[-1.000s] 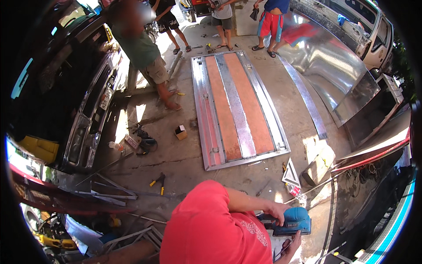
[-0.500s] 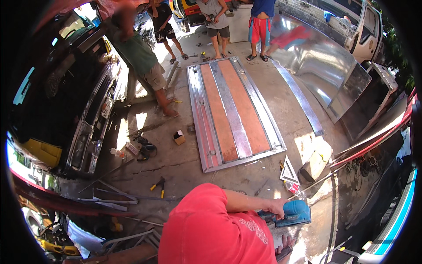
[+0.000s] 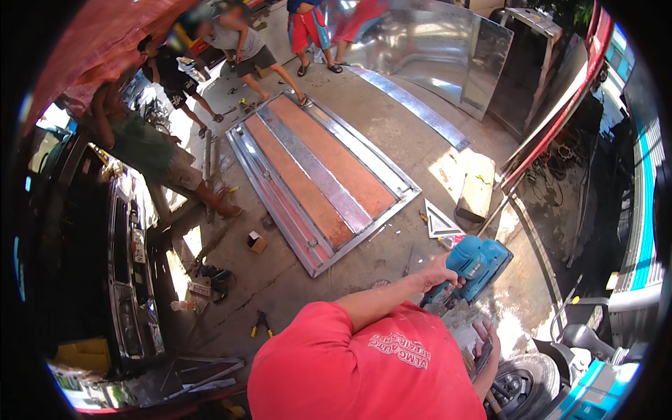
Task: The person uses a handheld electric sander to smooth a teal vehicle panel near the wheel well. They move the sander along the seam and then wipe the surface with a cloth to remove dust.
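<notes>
Your left arm reaches forward across your body, its hand (image 3: pixel 441 273) closed round the handle of a blue power sander (image 3: pixel 481 266), just beyond the near right corner of the framed panel (image 3: pixel 315 176). The sander's long axis slants roughly crosswise to the panel's, handle toward you, front pointing away and right. Your right hand (image 3: pixel 487 346), farther from the panel, is raised, fingers partly spread beside a dark flat piece (image 3: pixel 482 360); whether they grip it, I cannot tell.
</notes>
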A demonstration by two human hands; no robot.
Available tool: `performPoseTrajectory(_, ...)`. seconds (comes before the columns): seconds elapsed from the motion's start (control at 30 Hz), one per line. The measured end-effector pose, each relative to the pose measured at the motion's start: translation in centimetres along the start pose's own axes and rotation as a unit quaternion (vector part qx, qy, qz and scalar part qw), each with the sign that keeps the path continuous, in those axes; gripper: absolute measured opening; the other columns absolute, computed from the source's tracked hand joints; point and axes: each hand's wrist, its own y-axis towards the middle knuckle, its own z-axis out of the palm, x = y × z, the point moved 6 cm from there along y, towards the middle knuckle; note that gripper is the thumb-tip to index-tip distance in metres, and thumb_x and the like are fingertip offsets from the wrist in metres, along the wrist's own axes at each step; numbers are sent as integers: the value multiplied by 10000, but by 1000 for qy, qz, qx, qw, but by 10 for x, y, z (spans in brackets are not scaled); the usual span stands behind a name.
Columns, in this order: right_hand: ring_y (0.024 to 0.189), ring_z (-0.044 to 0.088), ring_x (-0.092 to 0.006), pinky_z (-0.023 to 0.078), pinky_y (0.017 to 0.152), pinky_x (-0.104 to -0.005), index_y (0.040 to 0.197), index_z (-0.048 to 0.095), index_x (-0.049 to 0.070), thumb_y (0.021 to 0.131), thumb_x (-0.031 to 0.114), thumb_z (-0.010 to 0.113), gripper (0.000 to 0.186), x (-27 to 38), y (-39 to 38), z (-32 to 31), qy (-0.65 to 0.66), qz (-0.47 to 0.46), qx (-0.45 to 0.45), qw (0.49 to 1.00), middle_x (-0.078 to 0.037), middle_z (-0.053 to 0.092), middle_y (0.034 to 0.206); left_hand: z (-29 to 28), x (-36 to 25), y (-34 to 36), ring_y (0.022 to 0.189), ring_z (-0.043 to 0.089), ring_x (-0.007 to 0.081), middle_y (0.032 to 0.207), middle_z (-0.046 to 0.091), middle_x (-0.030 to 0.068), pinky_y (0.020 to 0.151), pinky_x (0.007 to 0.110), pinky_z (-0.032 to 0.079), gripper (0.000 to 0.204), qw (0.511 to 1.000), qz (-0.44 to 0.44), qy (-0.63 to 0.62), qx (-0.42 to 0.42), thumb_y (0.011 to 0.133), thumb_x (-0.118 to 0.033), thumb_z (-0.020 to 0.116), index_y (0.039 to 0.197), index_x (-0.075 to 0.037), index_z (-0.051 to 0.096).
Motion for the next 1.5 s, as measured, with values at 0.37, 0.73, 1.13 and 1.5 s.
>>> performPoseTrajectory(0.37,452,463,-55,321,390,-219,1551,548,27,1110,445,592,609,42,1,14,10,-47,3,999,-174,764,1323,-24,-13,58,1083,728,358,1357,702,192,683,411,587,698,868,-22,-346,355,899,-271,818,1517,-61,571)
performPoseTrajectory(0.73,1420,580,-196,437,1192,-349,1680,418,75,1087,341,697,707,113,-21,98,49,-207,-1,977,-178,629,1550,-5,16,105,1404,617,416,1539,632,190,1175,647,485,801,813,-119,-364,439,876,-275,865,1588,-92,545)
performPoseTrajectory(1.13,1280,703,-287,525,1091,-385,1704,373,151,1019,545,718,862,91,19,-47,-117,-247,-151,950,-219,711,1427,119,81,170,953,714,336,1101,734,149,800,451,597,699,870,-266,-207,360,851,-317,877,1436,-33,619)
performPoseTrajectory(1.5,1055,759,-180,562,936,-333,1412,701,7,1056,412,711,540,117,4,-283,-55,-144,-218,964,-159,827,1135,244,150,280,972,746,295,1038,743,115,709,381,597,357,970,-236,-34,46,1054,-337,698,1263,-51,654)
